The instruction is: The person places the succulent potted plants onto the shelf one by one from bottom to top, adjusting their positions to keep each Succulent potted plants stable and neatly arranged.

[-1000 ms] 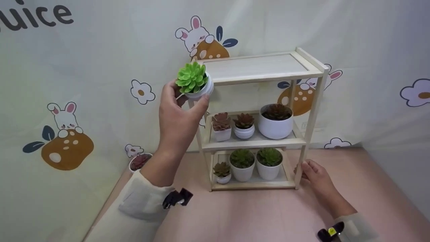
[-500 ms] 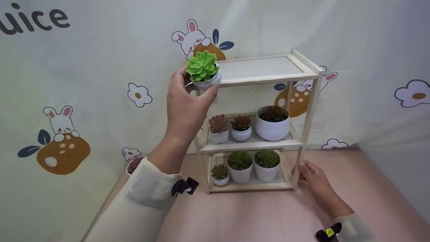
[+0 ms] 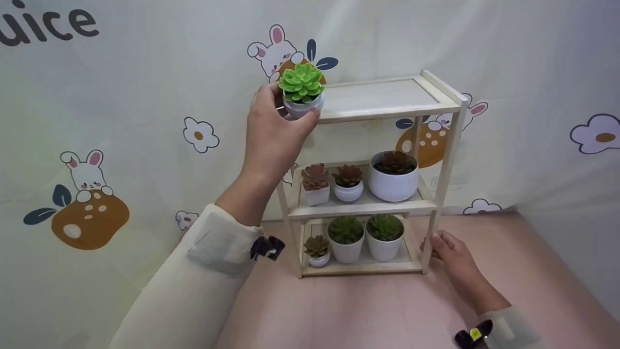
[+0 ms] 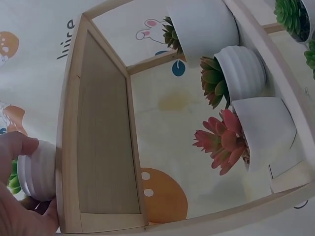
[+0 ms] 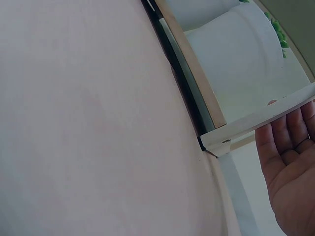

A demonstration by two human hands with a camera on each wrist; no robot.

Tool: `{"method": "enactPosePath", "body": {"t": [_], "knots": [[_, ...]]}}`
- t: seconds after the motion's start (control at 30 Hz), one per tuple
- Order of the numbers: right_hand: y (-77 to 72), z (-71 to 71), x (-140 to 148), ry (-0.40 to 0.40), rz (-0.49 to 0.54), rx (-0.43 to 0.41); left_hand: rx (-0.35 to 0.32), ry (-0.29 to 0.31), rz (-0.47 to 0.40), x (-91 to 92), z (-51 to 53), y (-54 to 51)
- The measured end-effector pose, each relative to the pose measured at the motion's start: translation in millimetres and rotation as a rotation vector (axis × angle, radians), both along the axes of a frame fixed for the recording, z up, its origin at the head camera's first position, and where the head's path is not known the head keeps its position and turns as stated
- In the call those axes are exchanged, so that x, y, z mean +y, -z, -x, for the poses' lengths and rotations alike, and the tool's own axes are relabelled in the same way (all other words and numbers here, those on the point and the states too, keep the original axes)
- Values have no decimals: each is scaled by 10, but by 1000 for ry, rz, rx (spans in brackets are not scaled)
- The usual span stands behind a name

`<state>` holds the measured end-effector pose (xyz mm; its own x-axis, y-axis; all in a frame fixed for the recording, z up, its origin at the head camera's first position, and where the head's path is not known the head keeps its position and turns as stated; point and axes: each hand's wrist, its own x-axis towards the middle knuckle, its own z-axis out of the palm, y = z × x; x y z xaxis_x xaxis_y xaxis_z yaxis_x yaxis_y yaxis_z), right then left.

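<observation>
My left hand point(image 3: 277, 128) grips a small white ribbed pot with a bright green succulent point(image 3: 302, 83), held upright at the left end of the wooden shelf's top board point(image 3: 382, 98). In the left wrist view the pot point(image 4: 40, 169) has its base close against that board; whether it bears on it I cannot tell. My right hand point(image 3: 455, 254) holds the lower part of the shelf's right front post point(image 3: 432, 237), its fingers point(image 5: 279, 132) reaching behind the wood. On the middle tier stand a square-potted reddish succulent point(image 3: 316, 185), a small brown one point(image 3: 348, 183) and a large white pot point(image 3: 394, 177).
The bottom tier bears a small potted succulent point(image 3: 317, 251) and two green ones in taller white pots, the left pot point(image 3: 346, 240) and the right pot point(image 3: 385, 237). The shelf stands on a pinkish table point(image 3: 368, 310) before a printed backdrop point(image 3: 160, 72).
My left hand has carried the green succulent right and slightly up, to the top board's left end. The right hand stays on the post.
</observation>
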<state>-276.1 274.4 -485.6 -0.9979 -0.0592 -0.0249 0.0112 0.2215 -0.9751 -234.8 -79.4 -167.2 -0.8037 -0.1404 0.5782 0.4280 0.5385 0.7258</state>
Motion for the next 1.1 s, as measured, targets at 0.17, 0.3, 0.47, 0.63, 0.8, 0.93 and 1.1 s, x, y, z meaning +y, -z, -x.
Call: {"method": "enactPosePath", "body": {"t": [0.17,0.3,0.47,0.63,0.8,0.93,1.1], "knots": [[-1,6,0,-1,-13,14,-43,-42,39,13,71,-54],[-4,7,3,2,-11,22,-63,-60,59,25,105,-74],[-8,-3,-9,8,20,29,-87,-77,93,45,135,-106],[-4,-10,-30,0,69,61,-121,-92,112,52,153,-122],[-4,-7,-26,1,39,62,-133,-95,116,58,153,-138],[4,-6,-19,-1,37,55,-144,-92,120,70,153,-152],[12,-8,-20,2,46,52,-166,-101,133,87,154,-158]]}}
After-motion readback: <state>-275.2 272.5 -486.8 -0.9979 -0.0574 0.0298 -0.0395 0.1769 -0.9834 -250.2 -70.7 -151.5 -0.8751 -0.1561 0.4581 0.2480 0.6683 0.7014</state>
